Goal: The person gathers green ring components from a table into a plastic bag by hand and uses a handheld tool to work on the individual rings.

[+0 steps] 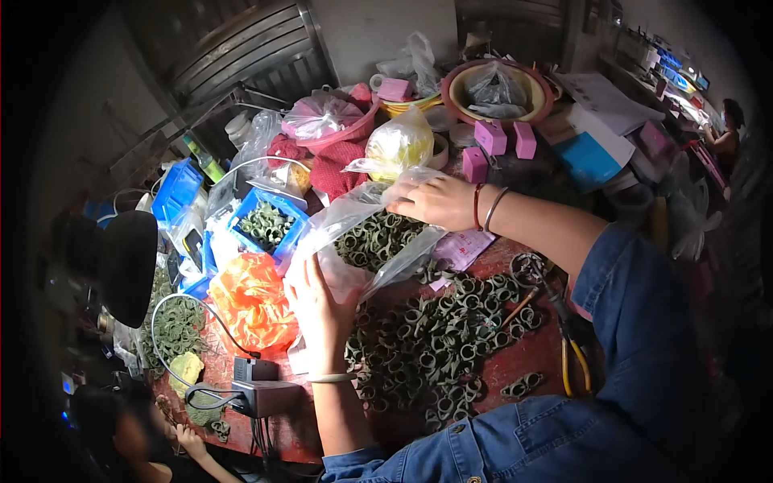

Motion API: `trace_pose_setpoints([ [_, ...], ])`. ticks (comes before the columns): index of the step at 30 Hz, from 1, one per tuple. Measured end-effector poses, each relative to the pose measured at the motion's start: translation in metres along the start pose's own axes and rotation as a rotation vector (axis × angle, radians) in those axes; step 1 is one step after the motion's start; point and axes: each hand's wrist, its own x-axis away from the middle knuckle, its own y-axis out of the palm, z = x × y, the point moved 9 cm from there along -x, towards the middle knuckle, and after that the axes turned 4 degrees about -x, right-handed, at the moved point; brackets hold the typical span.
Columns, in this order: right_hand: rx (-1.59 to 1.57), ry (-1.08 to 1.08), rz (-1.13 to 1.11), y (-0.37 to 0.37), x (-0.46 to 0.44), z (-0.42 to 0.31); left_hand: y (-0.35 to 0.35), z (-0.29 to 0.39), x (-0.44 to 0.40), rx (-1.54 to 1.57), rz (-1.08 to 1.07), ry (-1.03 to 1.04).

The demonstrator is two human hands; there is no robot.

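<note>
Plastic bag (345, 212) against both hands' fingers (311, 278) (403, 208)

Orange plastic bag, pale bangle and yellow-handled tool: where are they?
Orange plastic bag (251, 304): head view, crumpled middle.
Pale bangle (332, 377): head view, visible band.
Yellow-handled tool (582, 365): head view, one yellow handle.

- We seem to be in a small workshop.
- We see many ring-shaped pieces (435, 346) on a red worktop (310, 431), with yellow-handled pliers (576, 362) and parts bins (270, 224).
</note>
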Motion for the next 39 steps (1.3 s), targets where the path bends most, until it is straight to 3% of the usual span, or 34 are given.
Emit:
trace_pose_setpoints([
  [2, -0.029, -0.057, 0.041, -0.001, 0.001, -0.002, 0.001, -0.006, 0.004, 0.042, 0.028, 0.030],
  [4, -0.070, 0.023, -0.056, -0.010, -0.005, -0.014, -0.006, -0.001, 0.005, 0.245, -0.005, 0.076],
  [6, -0.095, -0.102, 0.154, -0.049, -0.014, -0.059, -0.038, 0.015, 0.006, 0.157, 0.003, 0.015],
  [7, -0.191, -0.091, 0.127, -0.073, -0.015, -0.077, -0.055, 0.025, 0.003, 0.214, 0.015, -0.015],
  [9, -0.298, 0.111, -0.040, -0.079, -0.007, -0.092, -0.078, 0.045, 0.006, 0.212, 0.074, -0.002],
  [12, -0.395, 0.282, -0.210, -0.057, 0.039, -0.100, -0.067, 0.075, 0.029, 0.299, -0.157, -0.026],
  [14, -0.268, 0.317, -0.407, -0.054, 0.064, -0.112, -0.061, 0.100, 0.054, 0.207, -0.332, 0.035],
  [16, -0.201, 0.382, -0.436, -0.056, 0.085, -0.120, -0.049, 0.104, 0.082, 0.105, -0.472, 0.085],
  [19, -0.349, 0.426, -0.403, -0.051, 0.109, -0.130, -0.045, 0.097, 0.099, 0.032, -0.447, 0.083],
  [26, -0.373, 0.372, -0.318, -0.023, 0.086, -0.148, -0.009, 0.103, 0.099, 0.084, -0.556, 0.079],
  [28, -0.418, 0.426, -0.313, -0.016, 0.078, -0.150, -0.005, 0.106, 0.093, 0.254, -0.489, 0.035],
  [30, -0.574, 0.610, -0.319, -0.009, 0.077, -0.143, 0.006, 0.107, 0.096, 0.325, -0.565, -0.044],
  [32, -0.602, 0.611, -0.244, 0.002, 0.080, -0.143, 0.016, 0.102, 0.098, 0.654, -0.425, -0.114],
  [34, -0.728, 0.603, -0.061, -0.003, 0.078, -0.141, 0.021, 0.102, 0.091, 0.766, -0.301, -0.085],
  [36, -0.810, 0.649, -0.015, -0.006, 0.079, -0.134, 0.048, 0.094, 0.112, 1.343, -0.637, -0.760],
  [37, -0.808, 0.662, -0.006, -0.010, 0.076, -0.131, 0.054, 0.093, 0.114, 1.656, -0.567, -0.834],
  [38, -0.806, 0.676, 0.002, -0.016, 0.074, -0.130, 0.058, 0.092, 0.112, 1.745, -0.498, -0.748],
  [39, -0.818, 0.718, -0.057, -0.020, 0.070, -0.129, 0.057, 0.094, 0.113, 1.912, -0.541, -0.962],
])
